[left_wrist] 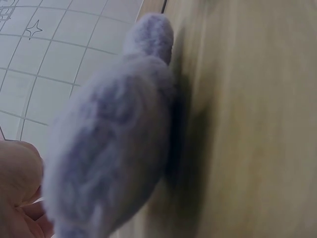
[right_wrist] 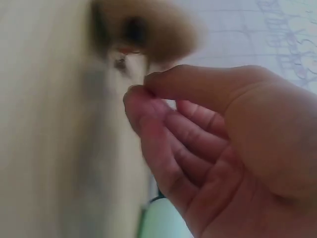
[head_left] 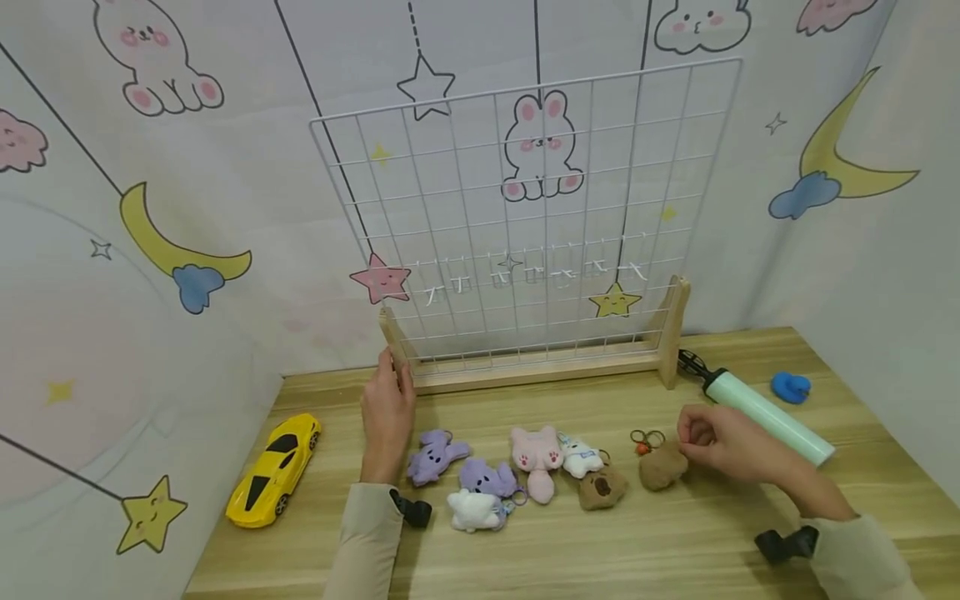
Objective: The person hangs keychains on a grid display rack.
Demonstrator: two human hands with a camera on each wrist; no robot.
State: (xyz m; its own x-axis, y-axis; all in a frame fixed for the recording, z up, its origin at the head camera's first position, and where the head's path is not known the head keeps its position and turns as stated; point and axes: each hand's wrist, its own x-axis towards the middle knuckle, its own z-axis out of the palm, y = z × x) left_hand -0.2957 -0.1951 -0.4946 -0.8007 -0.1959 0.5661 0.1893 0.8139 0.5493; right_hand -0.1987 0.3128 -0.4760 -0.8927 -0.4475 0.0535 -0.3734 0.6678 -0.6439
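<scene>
My left hand (head_left: 387,414) grips the left wooden foot (head_left: 393,337) of the white wire grid rack (head_left: 547,208). A purple plush keychain (head_left: 437,457) lies beside that hand; plush fills the middle of the left wrist view (left_wrist: 114,144), next to my left fingers. My right hand (head_left: 723,442) pinches a brown plush keychain (head_left: 662,467) at its right edge between thumb and forefinger. Its metal rings and a small orange-red bead (head_left: 642,448) show at its left. In the right wrist view the brown plush (right_wrist: 158,29) is blurred beyond the pinching fingertips.
Between the hands lie another purple plush (head_left: 487,479), a white one (head_left: 474,510), a pink one (head_left: 537,458), a white-and-blue one (head_left: 581,457) and a brown one (head_left: 602,487). Small hooks (head_left: 534,273) line the grid. A yellow toy car (head_left: 276,471), mint pump (head_left: 768,417) and blue object (head_left: 791,387) flank them.
</scene>
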